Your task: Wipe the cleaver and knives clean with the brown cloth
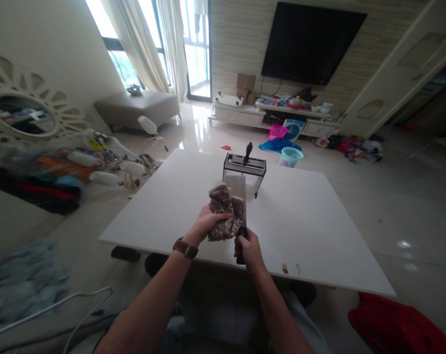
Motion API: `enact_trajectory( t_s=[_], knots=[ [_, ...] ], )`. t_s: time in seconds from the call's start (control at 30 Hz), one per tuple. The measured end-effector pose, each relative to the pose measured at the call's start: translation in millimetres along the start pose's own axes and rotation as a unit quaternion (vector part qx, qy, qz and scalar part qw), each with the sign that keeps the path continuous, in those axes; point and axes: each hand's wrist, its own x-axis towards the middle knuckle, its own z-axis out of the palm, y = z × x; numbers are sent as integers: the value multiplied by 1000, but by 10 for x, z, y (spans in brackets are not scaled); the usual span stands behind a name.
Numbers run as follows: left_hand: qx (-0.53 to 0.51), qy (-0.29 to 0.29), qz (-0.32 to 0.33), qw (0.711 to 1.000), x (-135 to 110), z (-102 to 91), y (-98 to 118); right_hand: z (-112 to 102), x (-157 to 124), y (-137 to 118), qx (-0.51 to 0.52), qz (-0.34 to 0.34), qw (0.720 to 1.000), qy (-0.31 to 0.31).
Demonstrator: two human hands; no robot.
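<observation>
My right hand (249,247) is closed around the black handle of a cleaver (238,186), whose broad blade points up and away from me. My left hand (207,220) grips a folded brown-and-white patterned cloth (225,227), its thumb lying across the front. The cloth overlaps the left side of the blade; whether it presses on the steel I cannot tell. Just beyond the blade stands a knife rack (245,164) with a dark frame and clear sides, and one black knife handle (248,151) sticks up from its top slot.
The white table (300,221) spans the space before me, with two small marks or bits near its front edge. Past its far edge are a light-blue basket (291,156) and a pink basket (278,132). A red cloth (400,324) lies at lower right.
</observation>
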Motion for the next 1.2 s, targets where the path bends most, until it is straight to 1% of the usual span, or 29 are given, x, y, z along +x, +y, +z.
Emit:
enact_trajectory(
  t_s=[0.17,0.33,0.43,0.5,0.6,0.73,0.8,0.9,1.0,1.07,1.1,1.2],
  knots=[
    [-32,-1,3,999,3,-12,-18,6,-35,-29,1,-9,1000,-4],
    [-69,-36,-17,997,-73,88,-17,-7,-37,-26,5,-16,1000,0],
    [-62,-30,-19,997,-99,155,-6,-25,-27,-15,8,-23,1000,0],
    [-40,-25,-13,999,-94,161,7,-36,-22,-16,7,-24,1000,2],
    [2,-34,1,999,-64,90,37,-47,-20,-25,5,-20,1000,3],
    [42,-50,17,998,-13,-77,79,-47,-23,-37,4,-25,1000,1],
    [20,-37,6,999,1,-127,94,-45,-31,-44,1,-30,1000,1],
    [-91,-8,-14,996,-3,-115,102,-39,-49,-55,-2,-30,1000,-1],
    [-194,-23,-32,980,-27,-29,79,-27,-67,-58,5,-23,1000,-13],
    [-207,-36,-43,977,-41,36,47,-16,-75,-53,1,-17,1000,-24],
    [-200,-34,-46,978,-45,65,29,-10,-77,-48,-3,-16,1000,-26],
    [-176,-4,-49,983,-40,113,-8,-1,-80,-35,-19,-21,999,-24]
  ],
)
